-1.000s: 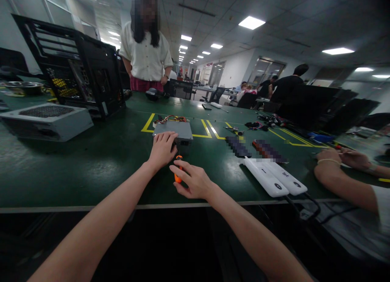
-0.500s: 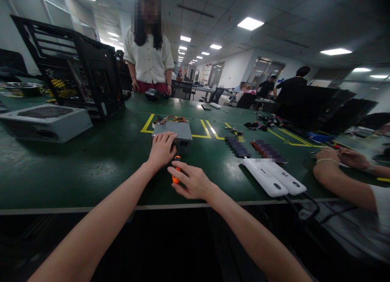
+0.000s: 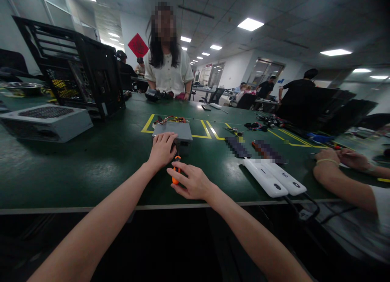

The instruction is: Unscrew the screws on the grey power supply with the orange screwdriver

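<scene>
A grey computer power supply (image 3: 179,130) lies on the green table, its bundle of coloured wires (image 3: 171,119) at the far side. Over its near left corner my left hand (image 3: 162,149) is closed, fingers on the top face and thumb at the front. The orange and black screwdriver (image 3: 176,175) points at the unit's near side; its tip is hidden by that hand. Around the handle curl the fingers of my right hand (image 3: 192,181), just in front of the table's near part.
A second power supply (image 3: 45,121) and a black computer case (image 3: 82,70) stand at the left. To the right lie white power banks (image 3: 271,177), two blurred phones (image 3: 237,147) and cables (image 3: 271,120). A co-worker's hands (image 3: 338,158) are at far right; another person (image 3: 169,72) stands opposite.
The person opposite has shifted to the right and leans lower. My left hand and the power supply stay put; my right hand's fingers have moved only slightly at the screwdriver handle.
</scene>
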A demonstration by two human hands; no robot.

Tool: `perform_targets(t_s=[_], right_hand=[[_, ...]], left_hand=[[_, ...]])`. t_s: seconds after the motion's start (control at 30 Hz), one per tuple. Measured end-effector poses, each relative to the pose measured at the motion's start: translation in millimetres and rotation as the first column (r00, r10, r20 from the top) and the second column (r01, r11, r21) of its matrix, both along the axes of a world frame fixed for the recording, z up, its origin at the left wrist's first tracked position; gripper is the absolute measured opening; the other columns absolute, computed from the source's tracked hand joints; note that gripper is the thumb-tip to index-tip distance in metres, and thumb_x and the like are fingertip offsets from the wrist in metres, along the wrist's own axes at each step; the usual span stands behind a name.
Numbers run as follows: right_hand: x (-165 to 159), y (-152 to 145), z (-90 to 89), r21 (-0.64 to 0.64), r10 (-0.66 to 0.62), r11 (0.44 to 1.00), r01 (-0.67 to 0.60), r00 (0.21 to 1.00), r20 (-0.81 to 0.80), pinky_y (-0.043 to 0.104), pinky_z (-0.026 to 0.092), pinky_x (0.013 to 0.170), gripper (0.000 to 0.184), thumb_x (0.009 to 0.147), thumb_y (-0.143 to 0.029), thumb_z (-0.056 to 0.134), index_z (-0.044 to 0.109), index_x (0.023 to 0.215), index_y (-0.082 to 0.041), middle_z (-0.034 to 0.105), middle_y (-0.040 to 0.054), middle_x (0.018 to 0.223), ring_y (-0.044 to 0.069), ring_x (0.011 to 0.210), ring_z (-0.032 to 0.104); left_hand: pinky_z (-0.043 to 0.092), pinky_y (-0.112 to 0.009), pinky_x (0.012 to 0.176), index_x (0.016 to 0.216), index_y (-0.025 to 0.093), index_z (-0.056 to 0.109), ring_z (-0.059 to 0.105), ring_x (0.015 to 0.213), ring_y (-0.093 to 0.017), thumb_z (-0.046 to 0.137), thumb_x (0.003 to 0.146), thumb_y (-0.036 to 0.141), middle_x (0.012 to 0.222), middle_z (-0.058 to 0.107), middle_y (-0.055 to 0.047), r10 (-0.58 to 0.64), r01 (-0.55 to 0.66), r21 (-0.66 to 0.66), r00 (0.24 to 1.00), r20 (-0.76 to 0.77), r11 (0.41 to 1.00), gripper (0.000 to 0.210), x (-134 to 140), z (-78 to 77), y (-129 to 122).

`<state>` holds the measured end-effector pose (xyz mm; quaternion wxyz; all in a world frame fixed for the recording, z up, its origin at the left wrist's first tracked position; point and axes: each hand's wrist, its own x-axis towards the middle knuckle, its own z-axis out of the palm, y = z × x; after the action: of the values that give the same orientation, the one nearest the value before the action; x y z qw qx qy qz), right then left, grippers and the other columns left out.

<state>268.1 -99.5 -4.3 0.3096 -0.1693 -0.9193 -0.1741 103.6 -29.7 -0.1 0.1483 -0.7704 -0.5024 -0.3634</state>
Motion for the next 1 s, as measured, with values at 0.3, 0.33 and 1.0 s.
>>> perform_targets(t_s=[0.3,0.33,1.0], right_hand=[[-0.5,4.0,-7.3,-0.024,0.011,1.000,-0.014,0.993,-0.119,0.027,0.049,0.064,0.030,0.082,-0.042,0.049,0.046,0.096,-0.015,0.060,0.0148,0.104,0.018,0.082,0.061],[-0.2,3.2,-6.0,-0.043,0.012,0.999,-0.017,0.994,-0.106,0.027,0.049,0.067,0.032,0.082,-0.041,0.048,0.045,0.100,-0.015,0.059,0.0153,0.105,0.018,0.088,0.060],[1.1,-0.3,2.1,-0.019,-0.020,1.000,0.019,1.000,-0.020,0.030,0.050,0.074,0.035,0.085,-0.034,0.044,0.044,0.116,-0.017,0.051,0.0145,0.112,0.020,0.099,0.056]], left_hand=[[0.028,-0.043,0.096,0.118,0.021,0.047,0.041,0.113,-0.026,0.045,0.076,0.020,0.121,0.050,-0.009,0.004,-0.004,-0.007,1.000,0.005,1.000,0.041,0.2,0.0,-0.3],[0.028,-0.043,0.096,0.118,0.021,0.047,0.042,0.112,-0.026,0.045,0.077,0.020,0.121,0.050,-0.009,0.005,-0.005,-0.007,1.000,-0.001,1.000,0.041,0.1,0.0,-0.3],[0.029,-0.041,0.096,0.118,0.021,0.047,0.042,0.111,-0.025,0.045,0.077,0.020,0.122,0.050,-0.008,0.013,-0.013,0.006,1.000,-0.009,1.000,0.041,0.0,-1.4,1.5]])
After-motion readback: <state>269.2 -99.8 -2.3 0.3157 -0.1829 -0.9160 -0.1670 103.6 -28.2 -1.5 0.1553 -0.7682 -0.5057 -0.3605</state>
